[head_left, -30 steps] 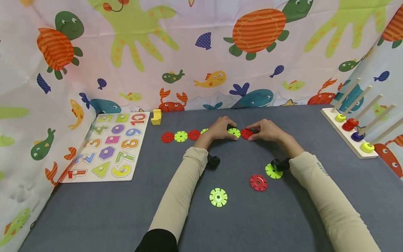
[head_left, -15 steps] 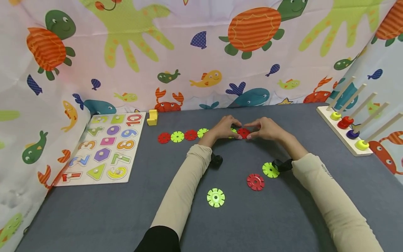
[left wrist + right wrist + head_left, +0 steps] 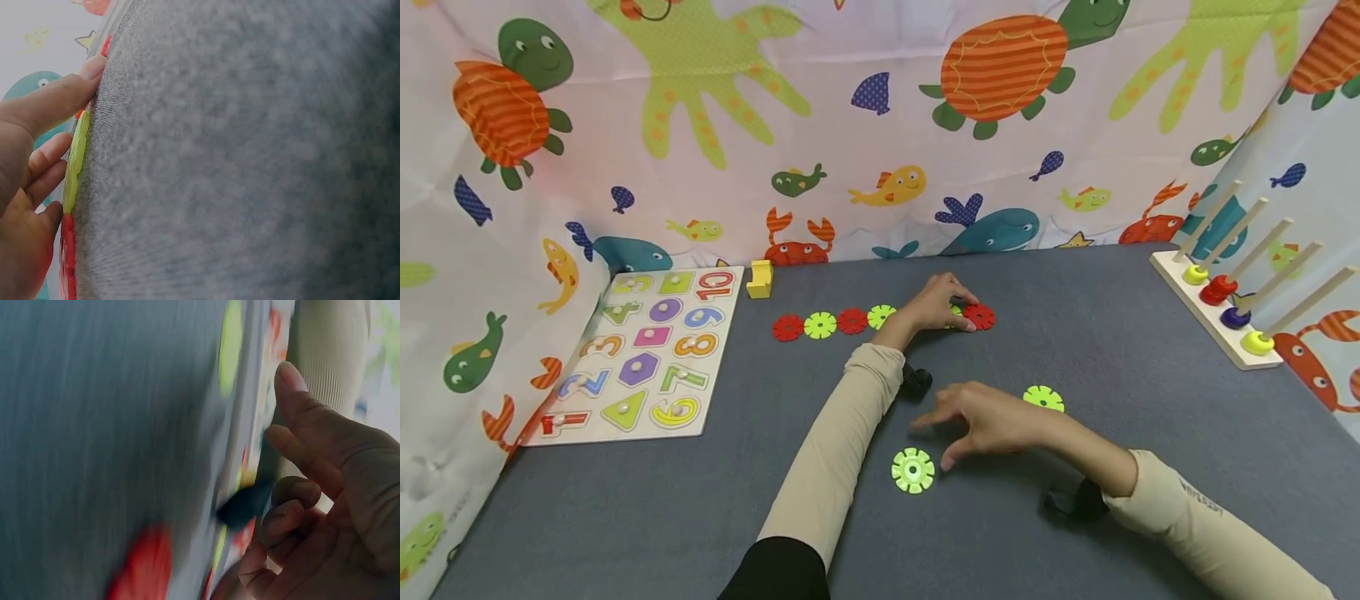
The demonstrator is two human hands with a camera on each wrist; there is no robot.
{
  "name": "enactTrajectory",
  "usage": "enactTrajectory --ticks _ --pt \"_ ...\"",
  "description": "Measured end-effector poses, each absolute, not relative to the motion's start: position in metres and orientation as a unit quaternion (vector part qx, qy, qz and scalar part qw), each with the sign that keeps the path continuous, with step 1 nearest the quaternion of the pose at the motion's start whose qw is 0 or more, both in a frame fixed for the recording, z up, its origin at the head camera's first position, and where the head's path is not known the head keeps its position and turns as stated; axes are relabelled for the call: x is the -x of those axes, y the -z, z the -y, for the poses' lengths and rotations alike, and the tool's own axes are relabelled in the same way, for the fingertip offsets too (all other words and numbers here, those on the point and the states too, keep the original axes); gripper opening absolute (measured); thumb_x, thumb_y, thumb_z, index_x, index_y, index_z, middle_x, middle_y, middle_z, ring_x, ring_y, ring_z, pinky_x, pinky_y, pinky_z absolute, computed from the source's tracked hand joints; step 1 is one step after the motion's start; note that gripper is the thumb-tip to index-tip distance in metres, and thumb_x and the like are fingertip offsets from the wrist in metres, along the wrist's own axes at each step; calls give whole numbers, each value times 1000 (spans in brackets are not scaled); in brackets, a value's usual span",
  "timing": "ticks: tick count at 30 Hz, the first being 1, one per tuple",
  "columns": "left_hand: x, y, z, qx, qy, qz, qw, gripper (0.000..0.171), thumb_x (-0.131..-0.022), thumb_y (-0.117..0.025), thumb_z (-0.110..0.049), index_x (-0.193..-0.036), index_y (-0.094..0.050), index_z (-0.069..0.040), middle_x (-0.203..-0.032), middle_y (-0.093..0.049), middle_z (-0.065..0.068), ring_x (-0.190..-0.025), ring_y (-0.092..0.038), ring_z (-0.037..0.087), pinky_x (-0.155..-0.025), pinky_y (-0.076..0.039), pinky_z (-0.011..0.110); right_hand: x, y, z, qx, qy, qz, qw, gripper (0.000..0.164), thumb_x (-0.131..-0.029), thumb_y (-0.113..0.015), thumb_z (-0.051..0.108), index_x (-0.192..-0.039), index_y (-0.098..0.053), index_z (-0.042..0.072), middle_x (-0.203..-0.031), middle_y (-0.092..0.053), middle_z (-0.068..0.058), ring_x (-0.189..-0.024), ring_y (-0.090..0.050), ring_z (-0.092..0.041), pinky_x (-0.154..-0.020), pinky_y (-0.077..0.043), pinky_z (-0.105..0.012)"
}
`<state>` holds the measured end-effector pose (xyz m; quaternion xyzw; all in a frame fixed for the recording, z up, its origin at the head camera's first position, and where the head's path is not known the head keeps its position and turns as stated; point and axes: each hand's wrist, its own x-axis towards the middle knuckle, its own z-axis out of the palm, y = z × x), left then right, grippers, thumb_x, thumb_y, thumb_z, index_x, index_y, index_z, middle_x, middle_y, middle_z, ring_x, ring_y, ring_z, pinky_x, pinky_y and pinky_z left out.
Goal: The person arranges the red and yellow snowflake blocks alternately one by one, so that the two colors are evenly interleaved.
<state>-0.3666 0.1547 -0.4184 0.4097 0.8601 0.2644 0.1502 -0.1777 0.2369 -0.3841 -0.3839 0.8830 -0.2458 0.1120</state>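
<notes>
From here the left hand (image 3: 931,303) hides part of the row of red and lime-green notched plastic discs (image 3: 852,322); in the right wrist view, a rounded red piece (image 3: 144,567) is blurred and cut off below.

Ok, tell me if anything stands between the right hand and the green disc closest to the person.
Nothing visible does. In the head view, only a narrow strip of grey cloth shows between the thumb of the right hand and that green disc.
</notes>
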Motion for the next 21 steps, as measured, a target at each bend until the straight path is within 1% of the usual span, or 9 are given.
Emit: enactTrajectory --ticks 3,7,12,18,21 --pt "367 419 -154 -409 -271 -858 154 46 -76 -75 -30 -119 -64 -19 -121 -45 5 -118 -36 20 -102 -31 33 166 387 -221 421 213 -877 94 56 -68 -78 38 -119 -63 23 -71 -49 3 -62 -30 0 -59 -26 -16" --pt "366 419 -155 -408 -273 -857 156 46 -76 -75 -30 -118 -64 -19 -121 -44 5 -119 -36 20 -102 -31 33 161 393 -212 424 173 -885 83 60 -66 -78 41 -121 -62 26 -73 -49 6 -61 -28 0 -58 -24 -16" --pt "366 421 -155 -407 -278 -856 158 45 -76 -75 -30 -118 -64 -19 -122 -44 5 -120 -35 21 -102 -32 34 160 398 -213 405 162 -895 88 55 -65 -79 39 -117 -65 28 -73 -47 8 -61 -28 0 -58 -24 -16" --pt "367 420 -154 -405 -279 -857 153 46 -75 -76 -30 -118 -64 -18 -120 -45 5 -118 -36 19 -102 -31 32 161 399 -212 414 166 -891 87 54 -66 -78 40 -117 -64 29 -72 -46 9 -61 -28 1 -58 -22 -16" --pt "366 419 -154 -404 -280 -857 153 46 -75 -76 -30 -118 -64 -18 -120 -46 5 -118 -36 19 -102 -31 32 162 399 -212 422 165 -887 87 50 -66 -79 41 -113 -66 29 -72 -46 9 -61 -27 1 -59 -23 -16"
